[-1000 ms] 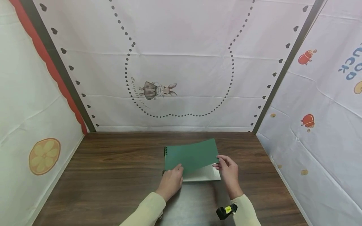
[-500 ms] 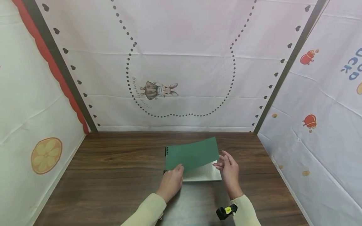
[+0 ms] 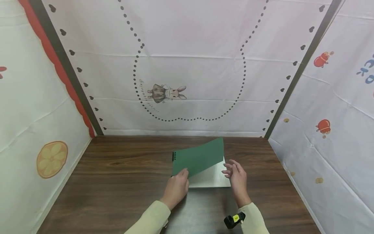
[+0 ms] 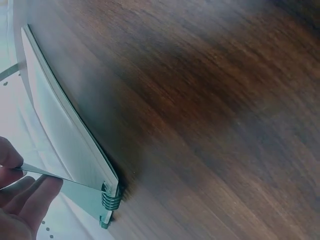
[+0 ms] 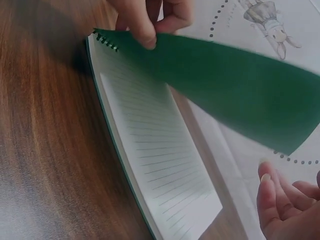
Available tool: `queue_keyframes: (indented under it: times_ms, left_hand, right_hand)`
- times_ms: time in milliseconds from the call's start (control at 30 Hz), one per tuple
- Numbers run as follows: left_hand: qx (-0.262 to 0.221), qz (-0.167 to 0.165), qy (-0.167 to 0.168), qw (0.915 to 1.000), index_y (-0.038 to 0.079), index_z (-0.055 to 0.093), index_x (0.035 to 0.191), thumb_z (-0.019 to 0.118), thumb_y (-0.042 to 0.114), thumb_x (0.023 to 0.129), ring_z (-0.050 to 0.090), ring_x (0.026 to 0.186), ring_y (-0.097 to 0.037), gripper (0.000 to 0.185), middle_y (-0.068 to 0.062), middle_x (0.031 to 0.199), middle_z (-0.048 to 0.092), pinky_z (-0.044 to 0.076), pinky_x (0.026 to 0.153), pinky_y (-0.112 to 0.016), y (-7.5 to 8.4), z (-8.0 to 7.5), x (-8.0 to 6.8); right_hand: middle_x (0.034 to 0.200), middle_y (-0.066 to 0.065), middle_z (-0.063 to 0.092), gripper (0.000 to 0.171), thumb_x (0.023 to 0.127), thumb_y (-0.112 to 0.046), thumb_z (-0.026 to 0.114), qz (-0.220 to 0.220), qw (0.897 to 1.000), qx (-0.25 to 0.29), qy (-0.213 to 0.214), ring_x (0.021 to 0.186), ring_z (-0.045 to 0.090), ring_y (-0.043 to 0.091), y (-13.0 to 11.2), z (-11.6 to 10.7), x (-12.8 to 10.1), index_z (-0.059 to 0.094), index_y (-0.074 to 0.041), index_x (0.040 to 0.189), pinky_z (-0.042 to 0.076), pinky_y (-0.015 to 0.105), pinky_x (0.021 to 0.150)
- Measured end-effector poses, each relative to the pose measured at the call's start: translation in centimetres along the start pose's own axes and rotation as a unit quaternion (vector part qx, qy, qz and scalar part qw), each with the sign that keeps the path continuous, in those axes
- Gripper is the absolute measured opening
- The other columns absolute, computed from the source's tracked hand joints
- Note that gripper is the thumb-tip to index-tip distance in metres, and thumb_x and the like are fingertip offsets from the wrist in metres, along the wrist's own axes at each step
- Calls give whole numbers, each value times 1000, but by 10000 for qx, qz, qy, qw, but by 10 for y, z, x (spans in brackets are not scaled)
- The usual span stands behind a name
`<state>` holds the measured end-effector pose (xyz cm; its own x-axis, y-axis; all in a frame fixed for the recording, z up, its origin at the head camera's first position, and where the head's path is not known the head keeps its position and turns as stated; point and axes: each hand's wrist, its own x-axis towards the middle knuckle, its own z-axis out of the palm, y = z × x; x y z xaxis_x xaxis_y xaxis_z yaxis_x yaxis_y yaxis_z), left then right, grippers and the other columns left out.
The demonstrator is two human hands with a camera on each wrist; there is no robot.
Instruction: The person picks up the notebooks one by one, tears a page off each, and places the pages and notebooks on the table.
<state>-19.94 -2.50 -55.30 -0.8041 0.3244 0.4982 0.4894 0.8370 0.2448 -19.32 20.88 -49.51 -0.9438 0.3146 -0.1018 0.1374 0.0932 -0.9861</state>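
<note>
My left hand (image 3: 177, 188) pinches the spiral notebook's raised green cover (image 3: 198, 157) above lined pages (image 3: 211, 178); my right hand (image 3: 238, 179) hovers beside, seemingly loose and empty.

The bench (image 3: 117, 182) lies bare from 7 to 11 o'clock of the notebook (image 3: 210, 178), giving wide passage. The raised green cover (image 3: 198, 157) blocks the 12 o'clock approach, and cloth walls (image 3: 321, 156) close the 3 o'clock side.
</note>
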Motion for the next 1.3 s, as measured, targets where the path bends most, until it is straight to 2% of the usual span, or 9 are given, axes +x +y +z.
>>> queue_keyframes:
  times_ms: [133, 267, 333, 533, 767, 1033, 1300]
  left_hand:
    - [-126, 9, 277, 9995, 1, 62, 96, 64, -1, 79, 62, 52, -15, 17, -13, 105, 71, 49, 45, -23, -3, -1, -2]
    - [-274, -93, 440, 9986, 1, 62, 98, 65, -1, 77, 52, 47, -8, 21, -9, 90, 70, 42, 42, -18, -5, -4, -3]
    - [-326, -178, 508, 9980, 1, 63, 98, 67, -1, 77, 54, 48, -8, 22, -7, 84, 69, 43, 42, -18, -6, -6, -3]
    - [-453, -450, 550, 9964, 0, 64, 99, 67, 2, 76, 70, 62, -19, 24, -9, 86, 70, 53, 49, -24, -8, -11, -5]
    - [-645, -807, 418, 9938, 2, 64, 96, 68, 5, 78, 71, 67, -19, 19, -7, 84, 70, 55, 53, -26, -10, -16, -6]
    - [-532, -965, 360, 9933, 7, 59, 80, 63, 8, 78, 51, 51, -7, 4, 1, 68, 60, 44, 45, -20, -16, -21, -9]
    - [-436, -1070, 367, 9926, 10, 57, 76, 64, 8, 78, 44, 49, -5, 8, 3, 65, 56, 38, 44, -19, -20, -24, -12]
  right_hand:
    - [130, 22, 61, 40, 107, -21, 27, 156, 9995, -253, -44, 101, 67, 25, 4, 1, 1, 46, -4, 138, 52, 22, 78]
    - [131, 21, 60, 42, 107, -22, 26, 200, 9984, -515, -95, 110, 64, 31, 10, 1, 1, 44, -3, 140, 53, 34, 89]
    - [132, 23, 59, 43, 107, -22, 26, 224, 9980, -584, -101, 114, 62, 33, 13, 1, 2, 43, 0, 141, 51, 41, 94]
    - [136, 23, 55, 45, 107, -23, 25, 502, 9959, -730, -172, 124, 55, 36, 23, 0, 5, 42, 1, 142, 44, 50, 104]
    - [140, 25, 51, 45, 107, -20, 25, 533, 9932, -1026, -150, 130, 50, 38, 33, -4, 7, 43, 4, 140, 38, 51, 109]
    - [144, 23, 47, 45, 106, -23, 28, 647, 9872, -1454, -116, 137, 40, 39, 37, -7, 7, 48, 0, 138, 29, 55, 113]
    - [142, 26, 48, 45, 105, -23, 30, 502, 9837, -1725, -40, 135, 41, 43, 39, -5, 6, 52, 3, 135, 31, 56, 111]
